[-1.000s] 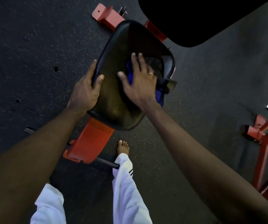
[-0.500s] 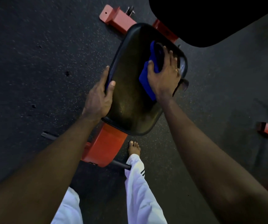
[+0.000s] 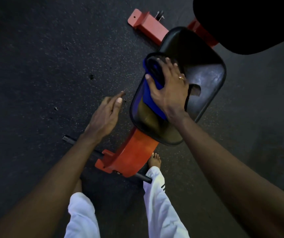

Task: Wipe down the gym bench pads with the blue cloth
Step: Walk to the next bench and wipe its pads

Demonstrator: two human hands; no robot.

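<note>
The left hand (image 3: pixel 105 115) has let go of the seat pad (image 3: pixel 206 78); a moment ago it gripped the pad's left edge, and now it hovers just beside that edge over the floor (image 3: pixel 35 66), fingers relaxed and holding nothing. The right hand (image 3: pixel 169 88) has swept the blue cloth (image 3: pixel 150 98) from the pad's far right part to its left side and presses it flat with spread fingers. The pad is probably no longer braced, and its near end and the backrest pad (image 3: pixel 249 23) beyond look still to be wiped.
</note>
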